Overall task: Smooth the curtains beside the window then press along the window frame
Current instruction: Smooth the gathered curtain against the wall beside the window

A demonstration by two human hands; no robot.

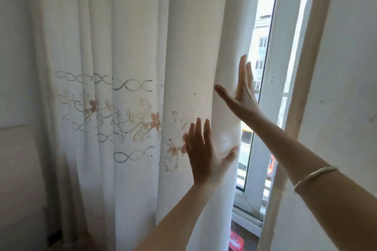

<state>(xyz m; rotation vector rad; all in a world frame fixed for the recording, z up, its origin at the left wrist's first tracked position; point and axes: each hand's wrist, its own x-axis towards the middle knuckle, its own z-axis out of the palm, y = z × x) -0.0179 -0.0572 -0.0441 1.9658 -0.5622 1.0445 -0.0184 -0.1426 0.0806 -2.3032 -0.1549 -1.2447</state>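
while your left hand (204, 153) lies flat on the curtain (126, 67), fingers together and thumb spread toward its right edge, your right hand (241, 98) sits higher on that same edge, fingers straight up and thumb out, gripping nothing. a bangle (314, 177) rings your right forearm. the window frame (277, 51) stands just right of the curtain, untouched.

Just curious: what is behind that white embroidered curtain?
Past the curtain's right edge, a window frame, glass and buildings outside show. Whatever lies behind the cloth itself is covered. Both hands, left and right, rest open against it.
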